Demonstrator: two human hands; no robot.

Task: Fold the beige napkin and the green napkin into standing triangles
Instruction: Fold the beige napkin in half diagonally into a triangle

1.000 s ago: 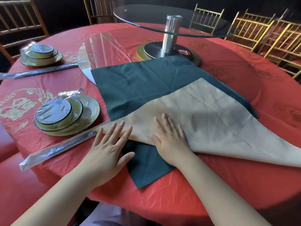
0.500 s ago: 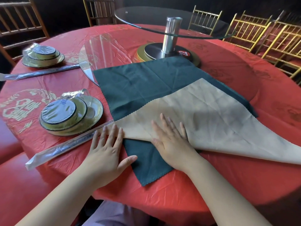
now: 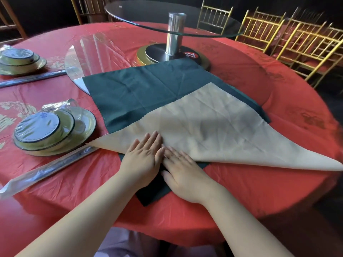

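Observation:
The green napkin (image 3: 141,89) lies spread flat on the red table, its near corner pointing toward me. On top of it rests the beige napkin (image 3: 213,127), folded into a triangle with its long folded edge nearest me. My left hand (image 3: 143,156) presses flat on the beige fold edge, fingers together. My right hand (image 3: 183,173) lies flat beside it, touching it, partly over the green corner and the beige edge. Neither hand grips anything.
A stack of wrapped plates and bowls (image 3: 50,130) sits to the left, with wrapped chopsticks (image 3: 48,169) in front. A second setting (image 3: 20,60) is farther left. The glass turntable stand (image 3: 174,34) rises behind the napkins. Gold chairs (image 3: 289,39) line the right.
My hands have come together at the middle of the beige fold edge; the left slid right onto the beige cloth and the right shifted slightly left.

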